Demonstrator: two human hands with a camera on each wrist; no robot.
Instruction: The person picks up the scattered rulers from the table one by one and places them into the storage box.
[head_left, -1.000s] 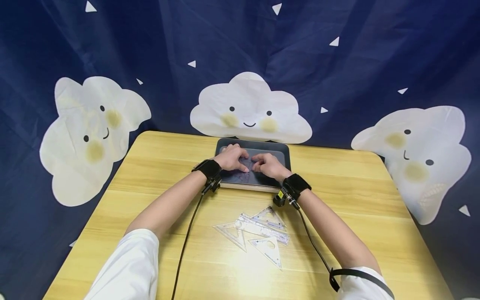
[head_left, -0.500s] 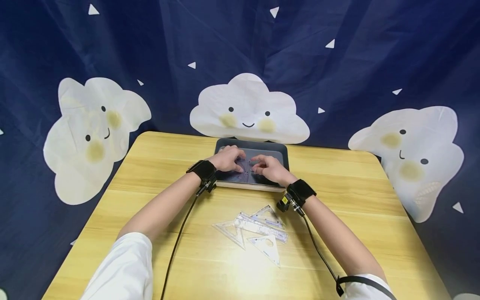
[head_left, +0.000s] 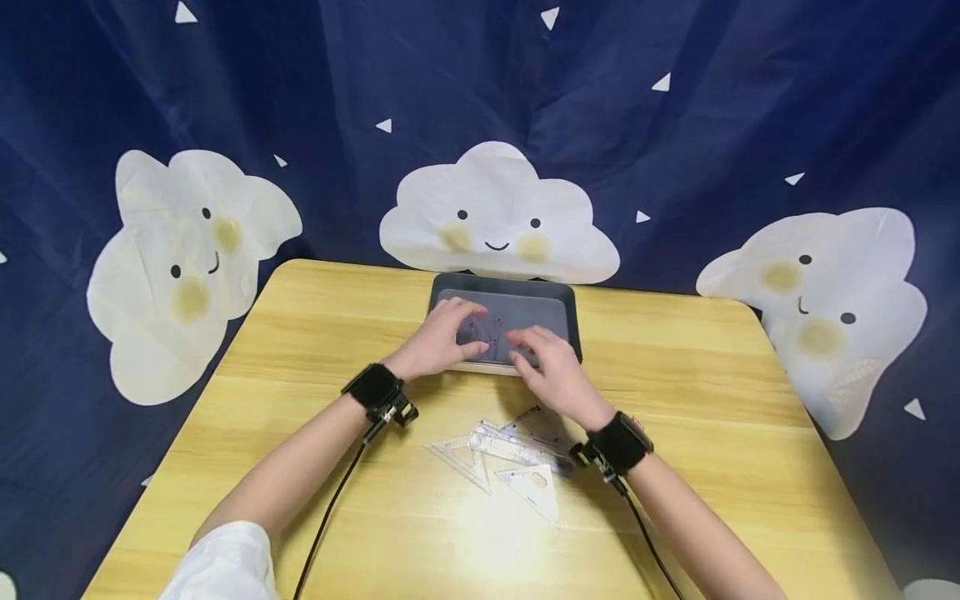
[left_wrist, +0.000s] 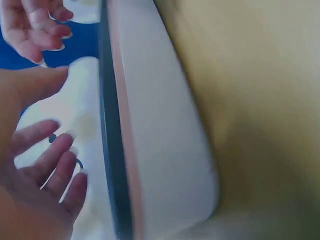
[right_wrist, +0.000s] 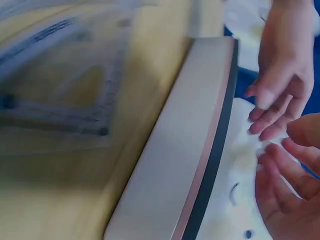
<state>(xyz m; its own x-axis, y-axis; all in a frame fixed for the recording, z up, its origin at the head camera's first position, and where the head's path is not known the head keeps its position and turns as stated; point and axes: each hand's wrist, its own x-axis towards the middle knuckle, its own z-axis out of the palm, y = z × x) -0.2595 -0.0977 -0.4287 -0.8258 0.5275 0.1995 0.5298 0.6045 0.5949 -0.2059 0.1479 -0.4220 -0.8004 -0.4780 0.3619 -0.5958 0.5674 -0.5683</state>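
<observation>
Lying under both hands [head_left: 495, 354]: tray [head_left: 504, 287]

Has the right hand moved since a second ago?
Yes. The right hand has pulled back toward the person, off the gray tray; its wrist now sits over the clear set squares, which lie where they were.

wood table [head_left: 300, 333] – tray [head_left: 573, 321], rulers [head_left: 510, 462]

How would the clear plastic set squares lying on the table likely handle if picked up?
The set squares look thin, flat and transparent, so probably stiff, light and hard to lift off the table. They overlap in a loose pile, so pushing one would likely shift the others.
</observation>
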